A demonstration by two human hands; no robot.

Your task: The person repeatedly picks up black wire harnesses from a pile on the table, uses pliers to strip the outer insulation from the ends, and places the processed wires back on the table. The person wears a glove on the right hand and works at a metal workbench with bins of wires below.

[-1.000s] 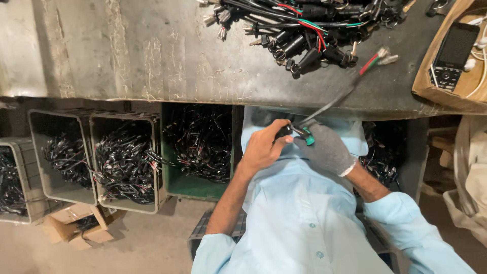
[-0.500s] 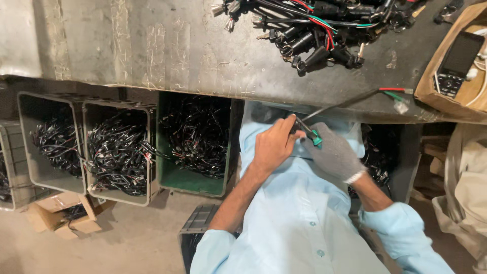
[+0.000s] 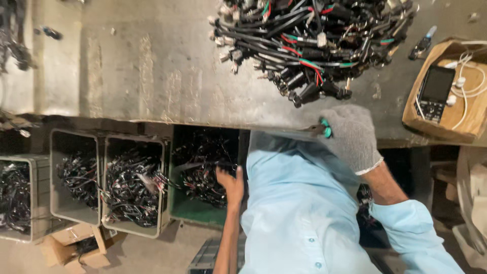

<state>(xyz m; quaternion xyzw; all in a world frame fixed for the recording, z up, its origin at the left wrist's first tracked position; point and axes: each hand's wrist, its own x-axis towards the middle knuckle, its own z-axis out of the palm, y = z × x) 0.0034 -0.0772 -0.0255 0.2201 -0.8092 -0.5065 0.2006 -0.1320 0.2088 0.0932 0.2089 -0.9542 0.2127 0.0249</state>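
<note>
Left hand (image 3: 231, 183) down over the green bin (image 3: 195, 213) under the table (image 3: 127, 76), fingers loosely spread above the tangle of harnesses (image 3: 203, 177) inside, holding nothing as far as can be seen; touching them or just clear, hard to tell. Gloved right hand (image 3: 352, 137) at the table edge, closed on a small tool (image 3: 322, 129) with green-tipped handles. Judged from this: a fair share done, with the green bin and two grey bins (image 3: 134, 193) beside it well stocked with wired pieces. Plenty left too, going by the big heap of cables (image 3: 314, 43) on the tabletop. Off to the right, a phone (image 3: 435, 94) in a cardboard tray (image 3: 472, 122), well apart from the work.
</note>
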